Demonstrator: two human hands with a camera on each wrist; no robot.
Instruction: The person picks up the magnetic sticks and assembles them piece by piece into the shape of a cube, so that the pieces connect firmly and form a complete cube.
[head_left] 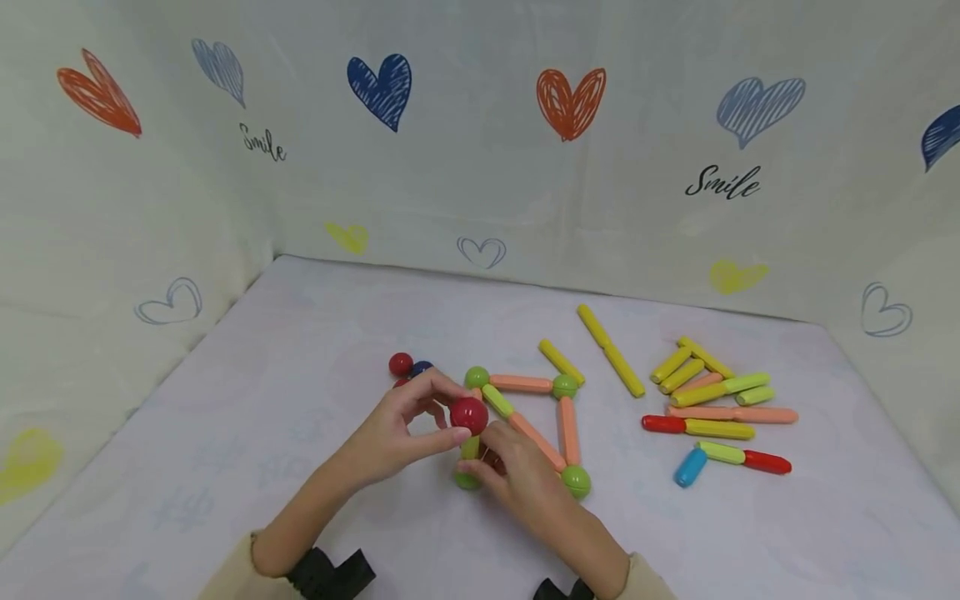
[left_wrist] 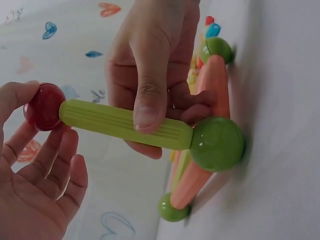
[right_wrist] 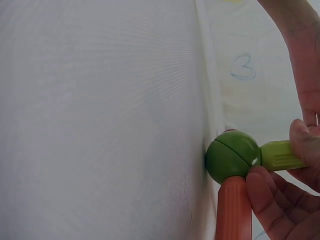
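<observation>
Red ball (head_left: 468, 416) pinched in our left hand (head_left: 388, 435), we grip a yellow-green rod (left_wrist: 102, 121) with our right hand (head_left: 528, 483); the rod's upper end touches that ball, its lower end a green ball (left_wrist: 218, 144) on the white table (head_left: 300, 500).

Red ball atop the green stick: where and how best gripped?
Probably pinch the red ball by opposite sides of its round middle, coming from the person's left: the roughly upright green stick meets its underside, and the right hand grips that stick.
</observation>
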